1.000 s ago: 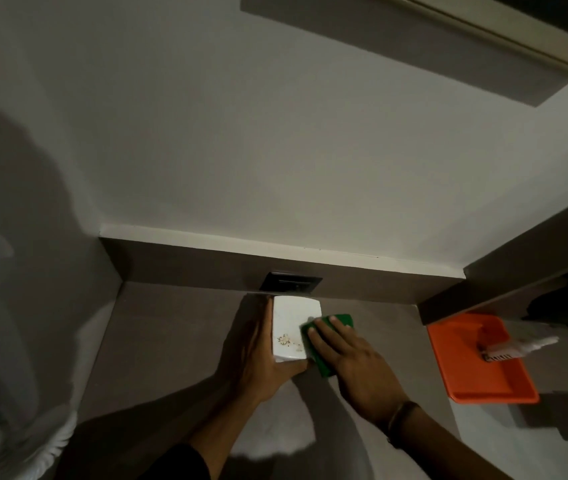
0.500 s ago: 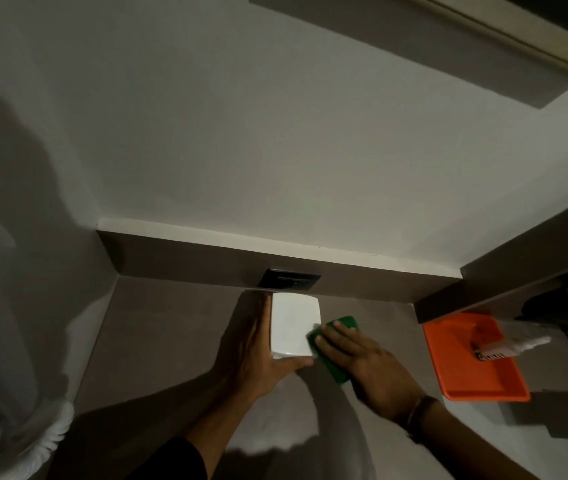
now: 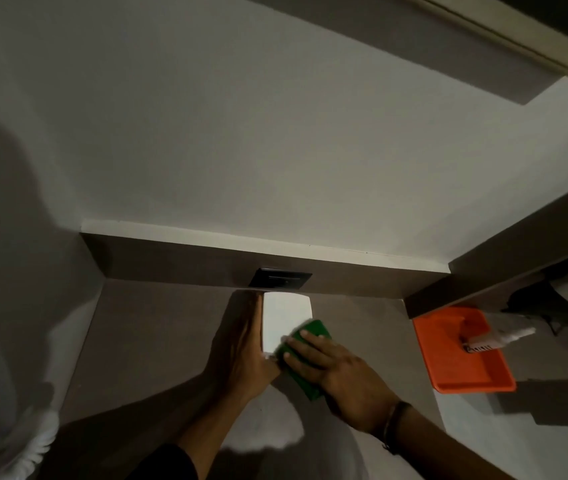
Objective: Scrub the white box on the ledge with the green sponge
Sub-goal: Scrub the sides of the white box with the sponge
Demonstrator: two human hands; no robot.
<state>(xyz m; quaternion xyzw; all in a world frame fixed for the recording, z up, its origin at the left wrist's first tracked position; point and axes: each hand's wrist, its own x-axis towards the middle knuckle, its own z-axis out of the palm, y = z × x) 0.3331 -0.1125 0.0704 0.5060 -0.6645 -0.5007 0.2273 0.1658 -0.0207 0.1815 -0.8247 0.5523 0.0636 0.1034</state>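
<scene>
The white box point(image 3: 284, 317) stands on the brown ledge point(image 3: 157, 327) just below a dark wall socket. My left hand point(image 3: 247, 351) grips its left side and near corner, holding it steady. My right hand point(image 3: 331, 365) presses the green sponge point(image 3: 305, 355) flat against the box's near right corner, fingers spread over the sponge. The sponge's far end and near end show past my fingers. The box's top face looks plain white.
An orange tray point(image 3: 462, 362) lies to the right with a white tube point(image 3: 497, 339) resting across its far edge. The dark socket point(image 3: 280, 279) sits in the brown backsplash. A white fluffy thing point(image 3: 38, 441) is at the lower left; dark objects crowd the far right.
The specks seen on the box's top one second ago are gone. My right hand and the sponge have slid toward me along the box's right side. My left hand has kept its grip.
</scene>
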